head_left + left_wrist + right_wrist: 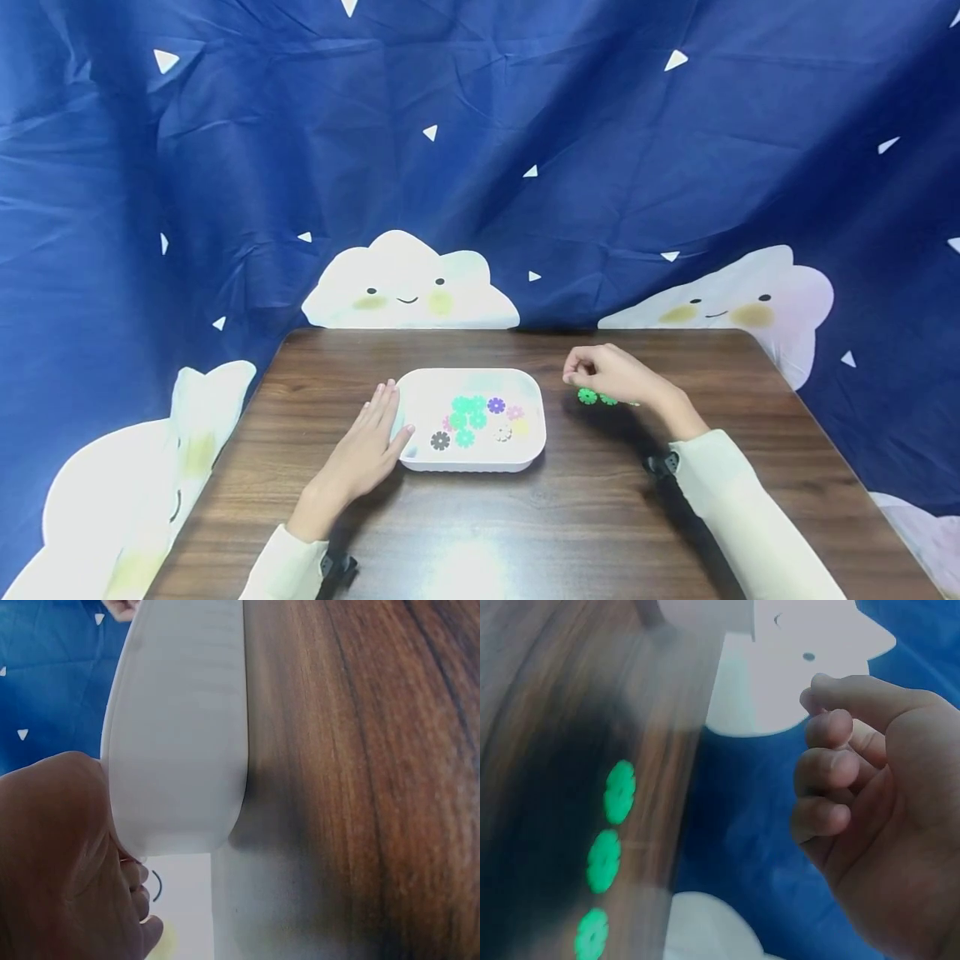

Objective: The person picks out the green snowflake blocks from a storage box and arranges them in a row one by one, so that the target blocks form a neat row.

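Note:
A white tray (pixel 468 461) holds flower-shaped plastic discs: several mint-green ones (pixel 465 437), a black one (pixel 440 440), a purple one (pixel 497 405), and pink, yellow and white ones. My left hand (pixel 363 446) rests along the tray's left rim, fingers extended. The left wrist view shows that hand (pixel 67 862) against the tray's outer wall (pixel 180 735). Right of the tray, my right hand (pixel 615 373) hovers above a row of green discs (pixel 587 397). Its fingers are loosely curled, thumb near the index finger, with nothing visible between them (pixel 885 772).
The brown wooden table (pixel 570 533) carries the tray and the row of discs. Behind it hangs a blue cloth (pixel 465 167) printed with white clouds and triangles. Both forearms wear light sleeves (pixel 750 517) and dark wrist straps (pixel 662 464).

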Demonstrator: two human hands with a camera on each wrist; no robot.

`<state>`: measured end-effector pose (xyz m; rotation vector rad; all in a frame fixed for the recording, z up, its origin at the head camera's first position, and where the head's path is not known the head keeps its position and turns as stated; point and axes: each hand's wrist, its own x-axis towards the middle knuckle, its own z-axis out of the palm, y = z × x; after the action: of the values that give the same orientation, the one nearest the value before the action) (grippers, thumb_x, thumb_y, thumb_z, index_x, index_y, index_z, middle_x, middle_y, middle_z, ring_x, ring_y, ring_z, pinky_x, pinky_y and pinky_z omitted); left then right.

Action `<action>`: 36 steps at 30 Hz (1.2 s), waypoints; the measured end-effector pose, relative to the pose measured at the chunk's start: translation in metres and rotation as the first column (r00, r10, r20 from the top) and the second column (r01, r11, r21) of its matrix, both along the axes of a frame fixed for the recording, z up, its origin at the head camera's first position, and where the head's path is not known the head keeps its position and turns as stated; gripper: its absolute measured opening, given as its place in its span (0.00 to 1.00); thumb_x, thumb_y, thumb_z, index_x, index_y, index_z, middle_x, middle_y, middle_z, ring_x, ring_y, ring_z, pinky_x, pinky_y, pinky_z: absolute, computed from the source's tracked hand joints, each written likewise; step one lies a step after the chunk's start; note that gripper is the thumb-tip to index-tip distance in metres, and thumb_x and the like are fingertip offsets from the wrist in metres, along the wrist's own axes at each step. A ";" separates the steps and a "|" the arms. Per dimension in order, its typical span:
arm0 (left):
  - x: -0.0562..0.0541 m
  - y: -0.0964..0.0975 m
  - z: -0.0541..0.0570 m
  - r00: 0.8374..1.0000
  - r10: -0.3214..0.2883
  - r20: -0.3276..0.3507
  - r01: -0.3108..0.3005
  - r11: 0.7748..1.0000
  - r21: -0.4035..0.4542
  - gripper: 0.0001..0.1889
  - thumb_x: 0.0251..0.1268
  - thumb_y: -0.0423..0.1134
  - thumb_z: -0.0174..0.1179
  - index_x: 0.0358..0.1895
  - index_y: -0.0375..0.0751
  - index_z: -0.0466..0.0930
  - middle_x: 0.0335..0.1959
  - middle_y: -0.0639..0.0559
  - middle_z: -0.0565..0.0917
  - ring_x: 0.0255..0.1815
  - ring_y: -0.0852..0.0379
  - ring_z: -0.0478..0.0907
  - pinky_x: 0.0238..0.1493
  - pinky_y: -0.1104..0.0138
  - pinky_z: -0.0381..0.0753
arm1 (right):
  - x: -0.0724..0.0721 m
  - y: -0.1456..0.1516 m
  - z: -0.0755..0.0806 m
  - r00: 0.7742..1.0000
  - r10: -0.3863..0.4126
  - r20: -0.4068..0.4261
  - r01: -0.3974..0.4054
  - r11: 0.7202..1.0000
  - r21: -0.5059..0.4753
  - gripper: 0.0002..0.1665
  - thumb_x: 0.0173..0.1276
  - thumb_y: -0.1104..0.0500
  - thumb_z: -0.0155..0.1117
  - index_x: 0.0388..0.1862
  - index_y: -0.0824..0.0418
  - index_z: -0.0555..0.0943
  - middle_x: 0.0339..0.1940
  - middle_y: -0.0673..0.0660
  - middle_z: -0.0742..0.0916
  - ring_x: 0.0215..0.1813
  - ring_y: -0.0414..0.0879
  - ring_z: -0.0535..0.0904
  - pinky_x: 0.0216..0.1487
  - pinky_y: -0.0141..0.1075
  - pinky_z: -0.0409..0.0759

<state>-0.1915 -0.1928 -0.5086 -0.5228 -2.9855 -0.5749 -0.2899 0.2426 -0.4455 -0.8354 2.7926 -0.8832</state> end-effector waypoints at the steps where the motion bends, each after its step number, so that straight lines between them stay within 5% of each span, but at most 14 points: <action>1: 0.000 0.000 0.000 1.000 0.001 -0.001 -0.001 1.000 0.002 0.40 0.87 0.54 0.47 0.84 0.25 0.50 0.87 0.31 0.52 0.89 0.34 0.48 0.86 0.40 0.55 | -0.001 -0.005 0.003 1.000 0.012 0.002 -0.012 1.000 0.007 0.03 0.75 0.56 0.71 0.38 0.50 0.86 0.21 0.42 0.80 0.24 0.35 0.74 0.34 0.31 0.75; 13: -0.002 0.000 -0.001 1.000 -0.002 0.000 0.002 1.000 -0.007 0.40 0.87 0.54 0.47 0.85 0.27 0.49 0.88 0.33 0.51 0.89 0.36 0.48 0.87 0.41 0.55 | -0.008 -0.058 0.024 0.984 0.162 -0.080 -0.143 0.969 0.200 0.04 0.71 0.55 0.72 0.35 0.45 0.85 0.25 0.39 0.82 0.29 0.34 0.75 0.35 0.32 0.76; 21: -0.001 0.000 -0.004 1.000 0.007 0.006 -0.007 1.000 -0.017 0.40 0.87 0.55 0.45 0.85 0.27 0.48 0.88 0.34 0.49 0.90 0.37 0.47 0.87 0.42 0.54 | -0.007 -0.086 0.029 0.963 0.260 -0.076 -0.223 0.920 0.323 0.06 0.69 0.54 0.72 0.33 0.43 0.83 0.24 0.39 0.78 0.28 0.36 0.73 0.29 0.31 0.68; 36: -0.004 -0.003 -0.002 1.000 0.005 0.025 -0.004 1.000 -0.012 0.41 0.87 0.56 0.45 0.85 0.28 0.47 0.88 0.35 0.49 0.90 0.38 0.45 0.87 0.42 0.54 | -0.001 -0.143 0.036 0.917 0.399 -0.026 -0.340 0.813 0.474 0.08 0.71 0.53 0.74 0.33 0.44 0.83 0.28 0.40 0.83 0.30 0.38 0.75 0.34 0.35 0.75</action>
<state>-0.1953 -0.1956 -0.5106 -0.5135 -3.0151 -0.5676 -0.2913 0.0992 -0.4098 -1.3077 2.6111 -0.0945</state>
